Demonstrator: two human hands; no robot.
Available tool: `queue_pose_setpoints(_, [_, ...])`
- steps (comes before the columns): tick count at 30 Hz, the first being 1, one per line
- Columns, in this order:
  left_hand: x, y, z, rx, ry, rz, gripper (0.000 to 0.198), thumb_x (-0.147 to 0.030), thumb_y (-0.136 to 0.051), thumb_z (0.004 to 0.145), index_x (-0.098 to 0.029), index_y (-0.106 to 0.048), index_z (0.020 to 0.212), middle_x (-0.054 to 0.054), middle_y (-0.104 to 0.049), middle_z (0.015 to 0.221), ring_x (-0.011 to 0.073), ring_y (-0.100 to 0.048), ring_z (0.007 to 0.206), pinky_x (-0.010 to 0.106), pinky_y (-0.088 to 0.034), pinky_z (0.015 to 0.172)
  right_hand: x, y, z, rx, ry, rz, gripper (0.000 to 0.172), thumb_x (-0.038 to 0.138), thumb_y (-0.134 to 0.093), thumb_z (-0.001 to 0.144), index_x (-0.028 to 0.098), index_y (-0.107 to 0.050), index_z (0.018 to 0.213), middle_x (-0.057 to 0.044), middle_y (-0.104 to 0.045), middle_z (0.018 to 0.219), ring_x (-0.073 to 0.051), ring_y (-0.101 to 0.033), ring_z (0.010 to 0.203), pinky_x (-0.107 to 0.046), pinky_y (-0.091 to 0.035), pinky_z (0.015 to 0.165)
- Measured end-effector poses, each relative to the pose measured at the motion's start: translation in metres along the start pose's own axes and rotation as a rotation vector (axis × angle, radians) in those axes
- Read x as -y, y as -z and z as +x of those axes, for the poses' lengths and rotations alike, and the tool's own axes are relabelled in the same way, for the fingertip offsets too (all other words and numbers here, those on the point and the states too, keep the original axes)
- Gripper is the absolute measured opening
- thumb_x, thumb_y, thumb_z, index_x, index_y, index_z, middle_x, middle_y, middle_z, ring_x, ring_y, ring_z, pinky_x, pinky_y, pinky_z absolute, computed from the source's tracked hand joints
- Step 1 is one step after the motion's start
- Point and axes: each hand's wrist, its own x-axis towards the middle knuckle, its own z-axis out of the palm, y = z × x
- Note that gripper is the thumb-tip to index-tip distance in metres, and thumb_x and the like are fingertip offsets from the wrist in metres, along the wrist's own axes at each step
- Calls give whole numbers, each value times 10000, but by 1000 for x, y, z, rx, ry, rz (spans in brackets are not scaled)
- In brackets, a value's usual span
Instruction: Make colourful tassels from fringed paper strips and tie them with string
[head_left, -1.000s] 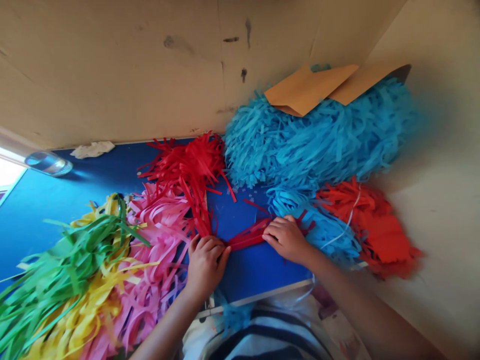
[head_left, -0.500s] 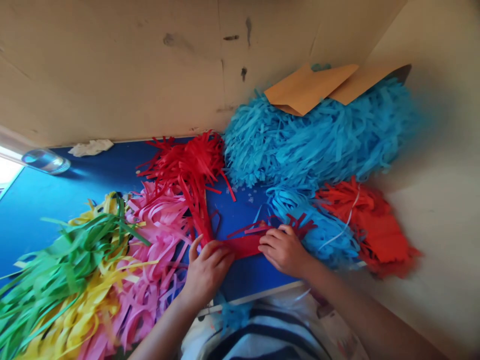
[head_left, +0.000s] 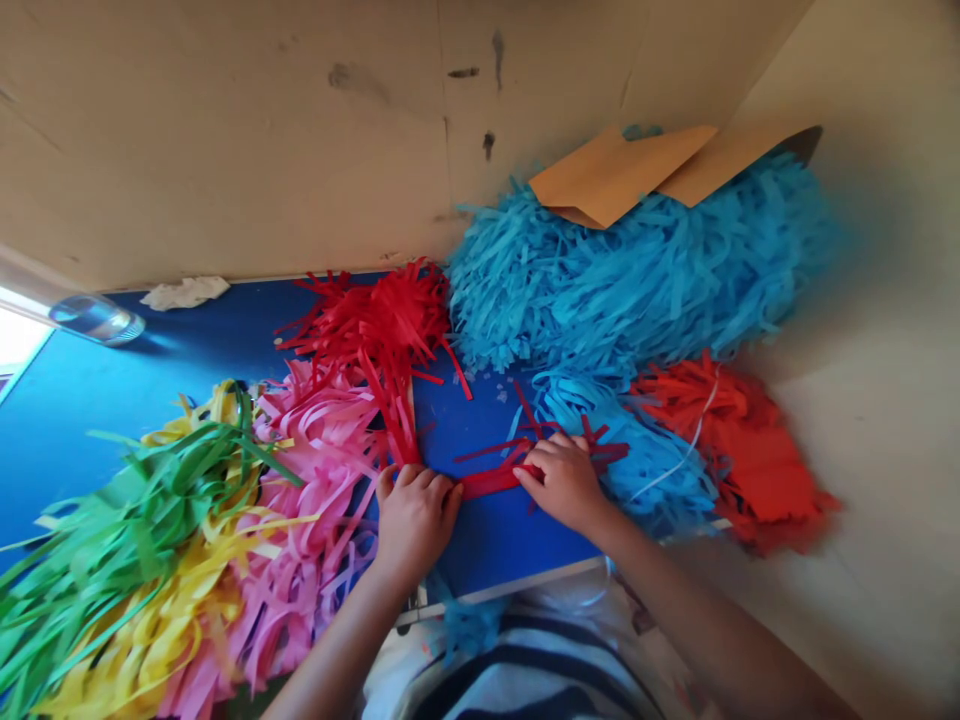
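The left hand (head_left: 415, 515) and right hand (head_left: 564, 482), low in the middle, each pinch one end of the red paper strips (head_left: 487, 483). Curled fingers hide both ends. The strips lie between the hands on the blue table (head_left: 150, 370). Pink strips (head_left: 315, 470) touch the left hand.

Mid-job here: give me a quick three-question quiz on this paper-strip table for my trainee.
1. True or false: the left hand and right hand both touch the red strip bundle.
2. What lies on the light blue pile? A scissors, B brown paper, C a glass.
3. Fill in: the loose strips just left of the left hand are ____.
Key: 1 true; 2 B; 3 pink.
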Motion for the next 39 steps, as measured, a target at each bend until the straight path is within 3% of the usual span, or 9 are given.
queue_pose_setpoints(8, [-3,0,4,30,17,78,312,-353,-515,935,-213,-640,686,25,-684,701,248,-605,810,489,-344,890,2,0,4,27,-46,-61,242,297,-712,821,198,-611,623,-1,-650,667,-191,-536,773,-348,-254,746])
queue_pose_setpoints(11, [-4,0,3,-62,38,131,201,-347,-568,908,-218,-672,794,46,-699,797,267,-602,890,512,-330,952,2,6,3,-53,-49,-106,95,249,-679,848,207,-649,767,-23,-694,809,-215,-551,870,-375,-260,790])
queue_pose_setpoints(13, [-5,0,1,-144,-39,145,91,-277,-605,887,-249,-691,895,45,-709,916,271,-587,983,522,-290,1020,3,11,2,-110,50,-95,39,213,-633,887,225,-668,898,-35,-710,968,-227,-546,986,-406,-252,861])
queue_pose_setpoints(15, [-5,0,0,-163,-170,149,149,-180,-611,868,-289,-698,919,20,-709,943,261,-574,1020,509,-270,1048,5,15,0,-84,241,-62,71,230,-613,912,241,-671,953,-27,-708,1032,-226,-530,1054,-434,-231,926])
queue_pose_setpoints(17, [-7,1,0,-132,-267,152,202,-126,-595,855,-294,-700,895,7,-705,888,254,-574,998,495,-279,1041,8,16,-1,-14,405,-53,64,239,-608,924,232,-672,929,-17,-715,973,-210,-533,1032,-438,-233,945])
queue_pose_setpoints(20, [-10,4,0,-98,-292,137,160,-156,-579,850,-260,-697,881,22,-699,833,263,-578,973,511,-283,1042,9,13,3,30,488,-97,156,164,-556,951,212,-669,853,-4,-712,855,-175,-543,934,-410,-260,914])
queue_pose_setpoints(28, [-12,1,0,-144,-285,84,158,-175,-553,876,-244,-692,844,29,-717,822,236,-587,929,494,-300,1028,8,11,12,45,365,23,143,167,-643,858,212,-688,729,3,-718,804,-167,-568,874,-397,-264,884])
queue_pose_setpoints(34, [-8,1,0,-153,-291,103,142,-207,-556,885,-247,-692,868,21,-721,826,233,-592,937,488,-295,1014,14,9,10,-8,295,76,141,151,-634,835,207,-672,712,-7,-734,824,-187,-569,902,-406,-260,891])
queue_pose_setpoints(39, [-7,-1,2,-163,-299,120,158,-201,-544,892,-237,-689,838,26,-723,808,239,-599,930,493,-296,998,16,12,11,31,259,75,108,173,-645,828,214,-675,733,-4,-726,845,-195,-557,918,-402,-267,879])
